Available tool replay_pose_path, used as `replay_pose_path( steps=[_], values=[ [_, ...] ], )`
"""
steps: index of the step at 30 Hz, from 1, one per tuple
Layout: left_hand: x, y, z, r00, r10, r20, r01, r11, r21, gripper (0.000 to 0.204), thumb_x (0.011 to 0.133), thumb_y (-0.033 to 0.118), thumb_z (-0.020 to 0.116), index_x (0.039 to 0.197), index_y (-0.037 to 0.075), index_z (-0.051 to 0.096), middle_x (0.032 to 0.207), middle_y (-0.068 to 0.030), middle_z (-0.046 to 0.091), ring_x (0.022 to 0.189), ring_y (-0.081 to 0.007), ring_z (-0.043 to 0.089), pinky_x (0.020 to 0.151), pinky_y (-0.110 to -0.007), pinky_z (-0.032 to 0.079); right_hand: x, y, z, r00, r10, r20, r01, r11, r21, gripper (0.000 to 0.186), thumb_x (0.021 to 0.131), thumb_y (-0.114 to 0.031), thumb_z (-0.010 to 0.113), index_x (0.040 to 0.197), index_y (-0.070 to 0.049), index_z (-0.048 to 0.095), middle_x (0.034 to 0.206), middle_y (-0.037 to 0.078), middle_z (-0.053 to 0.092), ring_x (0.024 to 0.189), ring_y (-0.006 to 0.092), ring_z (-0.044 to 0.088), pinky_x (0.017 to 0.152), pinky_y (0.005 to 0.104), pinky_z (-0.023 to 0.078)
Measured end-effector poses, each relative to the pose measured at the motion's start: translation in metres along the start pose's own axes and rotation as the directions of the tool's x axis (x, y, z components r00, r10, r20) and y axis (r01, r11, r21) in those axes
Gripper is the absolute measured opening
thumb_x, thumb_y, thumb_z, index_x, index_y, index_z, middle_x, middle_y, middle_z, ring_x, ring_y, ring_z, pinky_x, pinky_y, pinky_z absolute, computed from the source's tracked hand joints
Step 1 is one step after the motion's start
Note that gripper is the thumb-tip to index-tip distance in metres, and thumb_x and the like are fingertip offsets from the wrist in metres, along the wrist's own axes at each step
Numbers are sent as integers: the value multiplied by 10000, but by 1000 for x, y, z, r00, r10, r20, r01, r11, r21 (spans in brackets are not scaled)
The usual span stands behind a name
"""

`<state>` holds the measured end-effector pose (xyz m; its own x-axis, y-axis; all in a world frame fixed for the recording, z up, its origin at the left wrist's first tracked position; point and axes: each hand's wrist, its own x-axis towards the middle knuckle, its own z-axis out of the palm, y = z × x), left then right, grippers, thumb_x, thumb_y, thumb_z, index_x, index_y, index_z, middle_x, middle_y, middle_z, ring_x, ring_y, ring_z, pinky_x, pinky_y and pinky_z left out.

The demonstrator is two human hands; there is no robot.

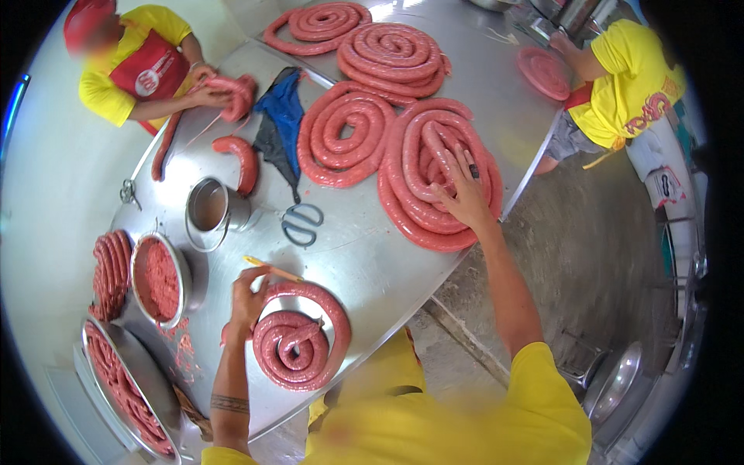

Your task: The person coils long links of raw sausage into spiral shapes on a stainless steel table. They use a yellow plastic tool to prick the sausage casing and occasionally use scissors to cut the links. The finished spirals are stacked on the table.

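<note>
My right hand (463, 186) lies with fingers spread on top of a large pink sausage coil (403, 201) at the table's right edge. A dark ring-like band shows on one finger. My left hand (248, 298) is closed, its fingers curled at a thin yellow-handled tool (273, 268), whose kind I cannot make out. The tool slants just above a smaller sausage coil (291, 349) near the front edge. That coil's outer turn runs up beside my left hand. Grey-handled scissors (302, 225) lie between my two hands.
More sausage coils (345, 132) lie beyond, beside a blue-and-black cloth (280, 116). Left stand a metal cup (208, 205), a bowl of minced meat (161, 280) and a basin of sausages (128, 387). Two co-workers (155, 70) handle sausage across the table and at far right.
</note>
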<state>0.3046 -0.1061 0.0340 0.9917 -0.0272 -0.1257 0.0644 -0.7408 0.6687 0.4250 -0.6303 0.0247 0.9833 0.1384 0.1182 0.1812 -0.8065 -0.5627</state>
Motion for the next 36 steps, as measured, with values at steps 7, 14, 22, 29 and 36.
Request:
replay_pose_path(
  steps=[7,14,22,29,36],
  values=[
    [-130,-107,-61,982,-47,183,-1,968,251,756,625,-22,713,1362,59,567,1420,-191,556,1345,-388,484,1116,-452,402,-20,-80,41,983,-116,-145,110,993,-46,465,924,-247,692,1299,10,592,1348,212,578,1287,364,529,1092,473,389],
    [-189,-115,-38,940,-341,6,310,862,402,494,792,284,776,1234,106,647,1057,-143,714,1028,-350,681,913,-529,495,-176,-258,139,863,-285,417,198,950,240,930,738,-307,862,1503,-70,390,1518,279,361,1427,488,288,1172,585,234],
    [-303,-198,-19,752,-659,16,567,634,-525,311,811,138,661,1055,-54,687,833,-135,714,728,-183,696,629,-310,587,-207,-303,181,821,-455,345,489,872,-12,772,756,-190,825,1449,-170,488,1517,195,378,1374,480,389,1079,615,324],
    [-336,-121,51,812,-480,331,485,240,-841,453,865,-91,531,1249,20,317,981,-160,634,777,-269,723,619,-374,615,-180,-357,223,815,-417,402,405,907,119,427,826,-182,763,1221,-93,628,1061,161,622,953,376,642,906,498,466],
    [-327,-114,39,829,-450,331,386,33,-922,395,945,36,604,1240,15,343,972,-173,648,714,-238,703,518,-334,581,-196,-386,233,784,-294,546,209,954,214,385,838,-169,755,1190,-54,650,1281,217,596,1194,395,578,949,440,503]
  ],
)
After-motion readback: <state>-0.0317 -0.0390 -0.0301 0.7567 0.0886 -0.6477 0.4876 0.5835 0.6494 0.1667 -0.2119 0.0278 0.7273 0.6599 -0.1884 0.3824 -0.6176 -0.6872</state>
